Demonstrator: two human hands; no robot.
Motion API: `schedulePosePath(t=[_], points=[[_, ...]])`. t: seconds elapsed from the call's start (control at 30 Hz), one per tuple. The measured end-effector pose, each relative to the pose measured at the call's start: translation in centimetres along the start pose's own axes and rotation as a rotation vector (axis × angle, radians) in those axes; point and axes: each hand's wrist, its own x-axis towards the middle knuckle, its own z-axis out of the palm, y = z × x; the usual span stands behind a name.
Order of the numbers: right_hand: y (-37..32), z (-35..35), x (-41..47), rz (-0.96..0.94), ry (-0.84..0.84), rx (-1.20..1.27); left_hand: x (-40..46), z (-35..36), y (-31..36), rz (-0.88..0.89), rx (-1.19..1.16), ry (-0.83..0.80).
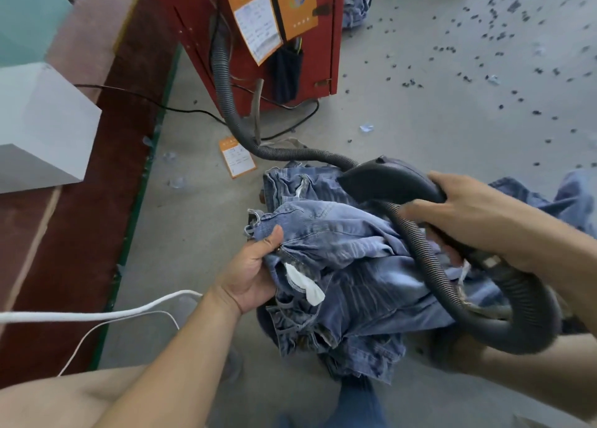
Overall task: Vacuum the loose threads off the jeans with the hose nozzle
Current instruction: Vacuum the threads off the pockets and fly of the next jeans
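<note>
Your left hand (250, 274) is closed on a bunched fold of the jeans (342, 266), thumb pressed on top of the denim near the waistband edge, fingers tucked underneath. The jeans hang in a crumpled heap between your two hands, above the grey floor (420, 104); a white pocket lining (305, 282) shows just right of your left palm.

Your right hand (478, 214) is wrapped around the rear of the dark nozzle (384, 178), fingers curled over its neck. The nozzle's flared mouth points left, away from your right hand, and sits over the upper edge of the jeans; whether it touches the fabric cannot be told.

The ribbed hose (426, 259) runs from behind the nozzle down across the jeans, loops under your right forearm, and another stretch leads up from the jeans to the red cabinet (200, 14) beyond them.

An orange tag (237, 157) lies on the floor, between the jeans and the cabinet. A white cord (97, 314) runs left of the jeans, beside your left wrist.
</note>
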Motion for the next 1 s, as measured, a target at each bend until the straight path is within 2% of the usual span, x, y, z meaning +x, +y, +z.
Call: schedulePosePath(t=[0.13, 0.2, 0.3, 0.37, 0.43, 0.53, 0.63, 0.77, 0.8, 0.83, 0.87, 0.9, 0.93, 0.97, 1.0], points=[[-0.2, 0.8, -1.3, -0.014, -0.197, -0.22, 0.3, 0.4, 0.4, 0.008, -0.002, 0.038], [-0.4, 2.4, 0.1, -0.056, -0.117, -0.203, 0.4, 0.7, 0.6, 0.018, -0.011, 0.047], [0.1, 2.3, 2.0, -0.057, 0.105, -0.053, 0.3, 0.4, 0.9, 0.001, -0.012, 0.076], [0.9, 0.5, 1.9, -0.041, 0.13, 0.069, 0.4, 0.0, 1.5, -0.032, 0.014, 0.099], [2.2, -1.3, 1.1, -0.046, 0.1, 0.086, 0.8, -0.6, 2.4, -0.084, 0.085, 0.164], [3.7, -2.9, 0.3, -0.013, 0.07, -0.053, 1.7, -2.7, 3.4, -0.155, 0.263, 0.428], [4.9, -3.7, 0.7, 0.031, 0.056, -0.283, 2.4, -5.1, 3.1, -0.115, 0.369, 0.741], [6.3, -3.7, 1.4, 0.034, 0.19, -0.588, 3.2, -4.3, 0.4, -0.082, 0.911, 1.233], [6.6, -3.8, 1.6, 0.014, 0.228, -0.593, 3.0, -3.0, -0.6, -0.027, 0.994, 1.334], [6.7, -3.9, 1.8, -0.016, 0.262, -0.58, 2.8, -1.8, -1.5, 0.143, 1.096, 1.386], [6.8, -4.3, 2.1, -0.055, 0.293, -0.569, 2.6, -1.0, -2.6, 0.409, 1.245, 1.336], [6.9, -4.7, 2.3, -0.106, 0.329, -0.573, 2.6, -0.1, -3.8, 0.663, 1.414, 1.161], [6.8, -5.3, 2.5, -0.16, 0.363, -0.596, 2.7, 0.4, -5.0, 0.832, 1.582, 0.885], [6.7, -6.1, 2.7, -0.208, 0.391, -0.63, 3.1, 0.9, -6.0, 0.893, 1.728, 0.579], [6.5, -6.9, 2.8, -0.233, 0.402, -0.672, 3.9, 1.3, -6.8, 0.842, 1.835, 0.317]])
